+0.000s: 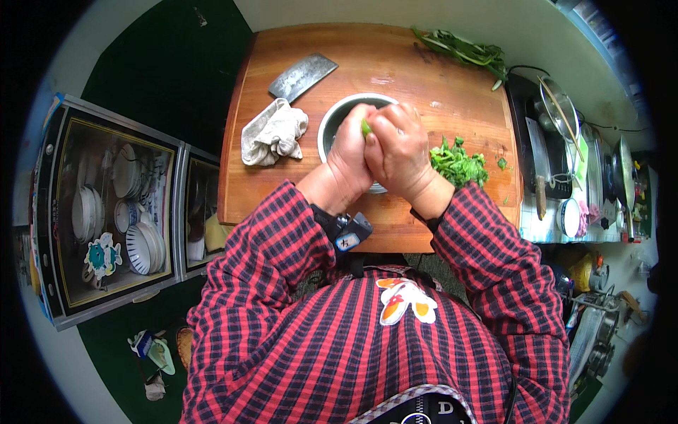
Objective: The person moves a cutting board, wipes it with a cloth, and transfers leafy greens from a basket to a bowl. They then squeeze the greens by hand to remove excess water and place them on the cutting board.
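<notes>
My left hand (351, 151) and my right hand (398, 146) are pressed together above a round metal bowl (329, 119) on a wooden table (296, 201). Between them a bit of green vegetable (366, 127) shows; the rest of what they squeeze is hidden by the fingers. The hands cover much of the bowl, so its contents are mostly hidden. Chopped leafy greens (460, 163) lie in a pile just right of my right hand. To the left of the bowl are a crumpled whitish cloth (274, 132) and a metal cleaver blade (303, 76).
A bunch of long green stalks (463, 50) lies at the table's back right corner. Beyond the right edge, a counter holds a knife with a wooden handle (539, 153), a pan (559, 108) with chopsticks, and a small bowl (570, 217). A glass-fronted dish cabinet (119, 212) stands at left.
</notes>
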Demonstrator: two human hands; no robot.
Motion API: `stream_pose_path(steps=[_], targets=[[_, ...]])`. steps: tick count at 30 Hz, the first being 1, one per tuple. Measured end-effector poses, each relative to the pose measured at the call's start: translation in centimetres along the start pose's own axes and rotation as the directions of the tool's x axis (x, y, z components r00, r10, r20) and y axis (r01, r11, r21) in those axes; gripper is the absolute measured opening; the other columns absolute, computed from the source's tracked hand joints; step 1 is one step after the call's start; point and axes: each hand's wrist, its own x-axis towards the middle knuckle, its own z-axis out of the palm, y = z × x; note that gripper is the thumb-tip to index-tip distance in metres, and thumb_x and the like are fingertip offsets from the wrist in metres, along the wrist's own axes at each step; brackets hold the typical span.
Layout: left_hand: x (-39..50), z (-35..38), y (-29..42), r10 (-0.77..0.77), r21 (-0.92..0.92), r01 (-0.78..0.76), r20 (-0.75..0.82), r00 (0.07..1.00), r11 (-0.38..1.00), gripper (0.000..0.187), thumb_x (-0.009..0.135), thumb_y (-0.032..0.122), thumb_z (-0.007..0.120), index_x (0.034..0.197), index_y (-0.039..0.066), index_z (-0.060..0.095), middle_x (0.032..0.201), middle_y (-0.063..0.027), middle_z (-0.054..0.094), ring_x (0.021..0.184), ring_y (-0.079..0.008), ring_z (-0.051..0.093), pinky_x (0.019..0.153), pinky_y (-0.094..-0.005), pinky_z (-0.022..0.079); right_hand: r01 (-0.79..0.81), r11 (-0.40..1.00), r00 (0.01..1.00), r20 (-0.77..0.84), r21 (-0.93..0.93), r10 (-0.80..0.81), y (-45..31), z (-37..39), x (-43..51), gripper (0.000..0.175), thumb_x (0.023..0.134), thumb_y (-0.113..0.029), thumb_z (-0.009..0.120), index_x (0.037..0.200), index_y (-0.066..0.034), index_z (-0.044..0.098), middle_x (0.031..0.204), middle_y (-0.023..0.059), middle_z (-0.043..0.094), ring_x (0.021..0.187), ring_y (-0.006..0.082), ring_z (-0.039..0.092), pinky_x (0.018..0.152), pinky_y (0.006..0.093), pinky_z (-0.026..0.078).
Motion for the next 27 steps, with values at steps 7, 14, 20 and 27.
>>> stream_pose_path(steps=[7, 14, 20, 27], targets=[[1.9, -0.1, 1.5, 0.055, 0.08, -0.067, 0.143, 0.988, 0.995, 0.03, 0.096, 0.035, 0.045, 0.089, 0.012, 0.063, 0.091, -0.0037, 0.066, 0.087, -0.0178, 0.064, 0.078, -0.0323, 0.054, 0.02, 1.0, 0.995, -0.099, -0.022, -0.022, 1.3, 0.9, 1.8, 0.012, 0.08, -0.019, 0.064, 0.079, -0.0079, 0.058, 0.079, 0.0119, 0.054, 0.078, 0.0341, 0.055, 0.073, 0.0448, 0.047], [3.0, 0.9, 1.5, 0.084, 0.091, -0.094, 0.102, 0.991, 0.991, 0.032, 0.097, 0.039, 0.045, 0.093, 0.012, 0.063, 0.094, -0.0044, 0.066, 0.09, -0.0197, 0.063, 0.081, -0.0366, 0.054, 0.069, 0.995, 0.969, -0.244, 0.078, -0.048, 2.6, 0.5, 2.7, 0.011, 0.078, -0.007, 0.064, 0.074, -0.0046, 0.054, 0.072, 0.0158, 0.051, 0.07, 0.0363, 0.052, 0.064, 0.0443, 0.045], [3.0, 1.4, 1.6, 0.098, 0.11, -0.101, 0.031, 0.995, 0.989, 0.033, 0.096, 0.04, 0.046, 0.095, 0.012, 0.063, 0.095, -0.0048, 0.067, 0.091, -0.0201, 0.063, 0.081, -0.0373, 0.054, 0.024, 0.998, 0.974, -0.226, 0.058, -0.011, 2.3, 0.3, 3.2, 0.008, 0.078, -0.007, 0.064, 0.076, -0.0054, 0.056, 0.074, 0.0152, 0.054, 0.075, 0.0359, 0.054, 0.069, 0.0444, 0.046], [2.4, 1.1, 2.5, 0.098, 0.124, -0.098, 0.006, 0.995, 0.987, 0.034, 0.096, 0.041, 0.047, 0.097, 0.012, 0.063, 0.096, -0.0053, 0.067, 0.092, -0.0205, 0.063, 0.082, -0.0381, 0.054, 0.056, 0.998, 0.975, -0.217, 0.014, -0.052, 0.8, 0.9, 4.4, 0.008, 0.078, -0.007, 0.064, 0.076, -0.0056, 0.057, 0.075, 0.0141, 0.054, 0.075, 0.0345, 0.054, 0.07, 0.0432, 0.046]])
